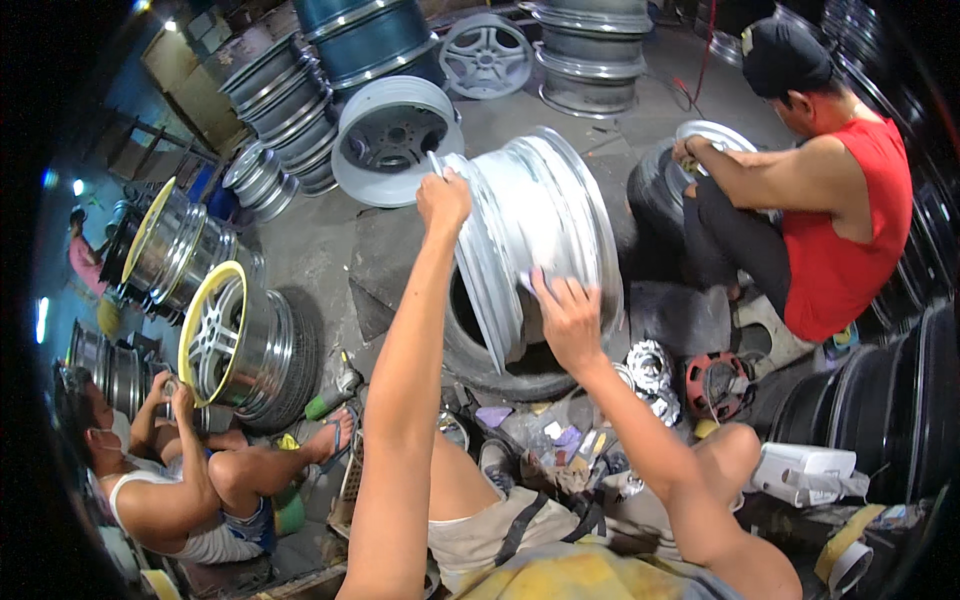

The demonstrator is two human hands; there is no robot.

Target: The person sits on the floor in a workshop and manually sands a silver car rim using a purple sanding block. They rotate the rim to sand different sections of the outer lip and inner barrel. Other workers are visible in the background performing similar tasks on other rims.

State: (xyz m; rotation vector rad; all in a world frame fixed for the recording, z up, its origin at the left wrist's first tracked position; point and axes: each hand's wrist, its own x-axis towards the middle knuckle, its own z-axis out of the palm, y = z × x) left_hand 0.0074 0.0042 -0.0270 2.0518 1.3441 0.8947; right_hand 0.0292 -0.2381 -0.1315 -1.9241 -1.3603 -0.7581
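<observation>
A wide wheel rim, silver-grey with whitish patches on its barrel, stands tilted in front of me on a tire lying on the floor. My left hand is closed around the rim's upper left lip. Pinched in my right hand is a small purplish piece of sandpaper, which touches the lower part of the barrel. Most of the sandpaper is hidden by my fingers.
A person in a red top works on a wheel at right; another in a white top sits at lower left by a yellow-edged wheel. A grey wheel and stacked rims stand beyond. Purple scraps lie near my feet.
</observation>
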